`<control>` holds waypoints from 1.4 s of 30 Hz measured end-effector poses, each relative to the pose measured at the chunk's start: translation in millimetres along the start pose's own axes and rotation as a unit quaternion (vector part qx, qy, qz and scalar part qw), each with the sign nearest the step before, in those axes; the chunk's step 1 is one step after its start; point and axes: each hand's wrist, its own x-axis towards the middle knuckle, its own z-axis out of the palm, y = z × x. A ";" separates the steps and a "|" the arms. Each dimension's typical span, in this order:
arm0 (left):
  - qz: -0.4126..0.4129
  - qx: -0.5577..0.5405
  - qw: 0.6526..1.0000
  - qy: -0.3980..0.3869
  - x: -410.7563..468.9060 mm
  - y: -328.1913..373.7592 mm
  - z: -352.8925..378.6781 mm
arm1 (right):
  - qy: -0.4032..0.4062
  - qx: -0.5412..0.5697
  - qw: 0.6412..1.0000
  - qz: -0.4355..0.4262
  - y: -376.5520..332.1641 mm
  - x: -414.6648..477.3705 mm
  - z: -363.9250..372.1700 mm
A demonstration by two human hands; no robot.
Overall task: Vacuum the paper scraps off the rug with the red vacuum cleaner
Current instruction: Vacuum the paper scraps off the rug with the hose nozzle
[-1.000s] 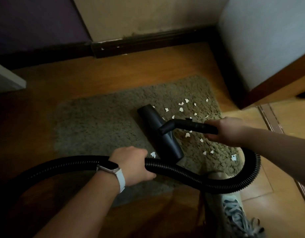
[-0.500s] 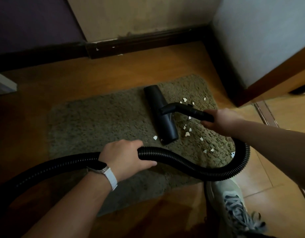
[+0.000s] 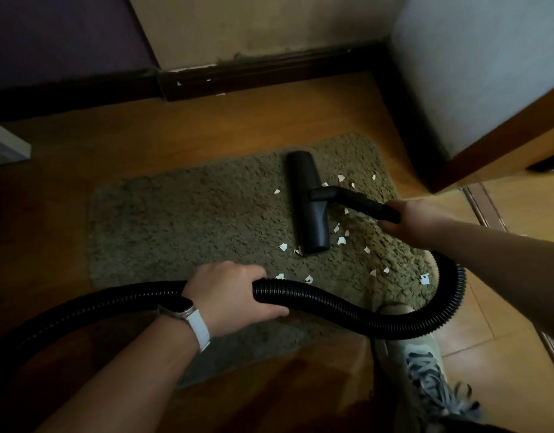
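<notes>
The nozzle (image 3: 308, 203) has slid farther up the rug (image 3: 182, 220), right of centre, but paper scraps (image 3: 341, 240) still lie around it, so more passes are needed; the left hand (image 3: 232, 295) grips the hose (image 3: 332, 304), the right hand (image 3: 416, 220) the wand (image 3: 363, 203), fingers closed round both

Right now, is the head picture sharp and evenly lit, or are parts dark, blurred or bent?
Head view: dim overall; the black ribbed hose sinks into shadow at lower left; the white paper scraps on the shaggy olive rug read clearly; the dark baseboard bows slightly from the wide lens; the grey laced shoe looks soft.
</notes>
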 end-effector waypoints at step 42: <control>0.067 0.024 0.996 -0.046 -33.3 15.7 -2.3 | -0.013 -0.193 0.966 -0.173 -48.2 -71.8 2.6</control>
